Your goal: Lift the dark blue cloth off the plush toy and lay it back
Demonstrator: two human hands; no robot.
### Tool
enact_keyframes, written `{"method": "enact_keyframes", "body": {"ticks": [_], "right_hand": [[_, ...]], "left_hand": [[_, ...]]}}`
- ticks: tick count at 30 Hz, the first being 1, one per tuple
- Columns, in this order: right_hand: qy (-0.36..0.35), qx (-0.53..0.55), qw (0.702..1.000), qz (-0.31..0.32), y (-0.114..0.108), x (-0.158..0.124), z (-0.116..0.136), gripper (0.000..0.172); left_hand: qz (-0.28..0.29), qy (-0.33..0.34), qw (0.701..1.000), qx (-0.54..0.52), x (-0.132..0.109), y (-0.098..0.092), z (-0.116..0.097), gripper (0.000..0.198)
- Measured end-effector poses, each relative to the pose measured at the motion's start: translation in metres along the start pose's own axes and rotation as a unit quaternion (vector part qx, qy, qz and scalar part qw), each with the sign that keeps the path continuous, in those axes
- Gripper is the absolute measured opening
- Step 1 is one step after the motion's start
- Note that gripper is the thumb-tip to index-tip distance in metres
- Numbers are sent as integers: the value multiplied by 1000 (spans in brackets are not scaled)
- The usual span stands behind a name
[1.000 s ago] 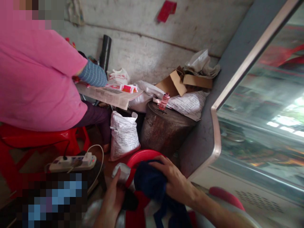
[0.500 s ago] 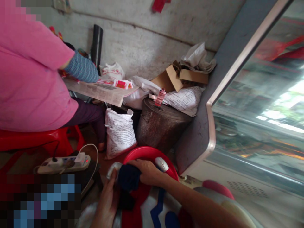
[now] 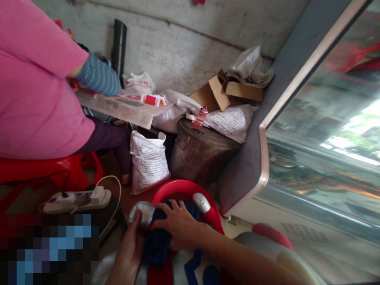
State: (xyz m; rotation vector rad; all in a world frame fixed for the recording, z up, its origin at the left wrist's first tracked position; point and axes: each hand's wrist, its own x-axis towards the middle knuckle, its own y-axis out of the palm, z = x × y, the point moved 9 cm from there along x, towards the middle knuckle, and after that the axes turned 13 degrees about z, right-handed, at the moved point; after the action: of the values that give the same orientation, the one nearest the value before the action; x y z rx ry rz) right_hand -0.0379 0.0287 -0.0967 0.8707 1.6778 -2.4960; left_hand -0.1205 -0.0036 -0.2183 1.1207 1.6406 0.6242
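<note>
My right hand (image 3: 177, 225) presses a dark blue cloth (image 3: 157, 242) down onto a red, white and blue object (image 3: 190, 267) at the bottom of the view. My left hand (image 3: 128, 257) rests against the object's silver end (image 3: 141, 213) beside the cloth. A second silver knob (image 3: 202, 202) shows behind my right hand. A red round basin (image 3: 175, 188) lies just beyond both hands on the floor.
A person in a pink top (image 3: 35, 87) sits on a red stool (image 3: 44, 170) at the left, arm on a newspaper-covered table (image 3: 118, 109). A power strip (image 3: 74, 198), a white sack (image 3: 148, 160), a dark drum (image 3: 202, 152) and a glass-fronted cabinet (image 3: 311, 130) crowd around.
My right hand pulled the blue cloth in from a spread shape to a bunch and pushed it down between my hands. The view shifted slightly down and left.
</note>
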Motion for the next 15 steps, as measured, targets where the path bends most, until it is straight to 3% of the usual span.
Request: {"method": "enact_keyframes", "body": {"ticks": [3,6,9,12,15], "right_hand": [[11,111,991,-78,-5,6,-9,49],[30,270,945,-180,-15,2,-42,36],[64,340,905,-246,-24,-6,-70,30],[58,392,877,-272,-39,-7,-78,38],[15,397,875,-277,-64,1,-66,34]], "left_hand": [[-15,43,999,27,-1,-6,-6,26],[-42,91,994,46,-1,-15,-12,27],[-23,115,991,60,3,-19,-12,38],[0,150,983,109,5,-19,-16,59],[19,191,968,160,4,-15,-20,70]]}}
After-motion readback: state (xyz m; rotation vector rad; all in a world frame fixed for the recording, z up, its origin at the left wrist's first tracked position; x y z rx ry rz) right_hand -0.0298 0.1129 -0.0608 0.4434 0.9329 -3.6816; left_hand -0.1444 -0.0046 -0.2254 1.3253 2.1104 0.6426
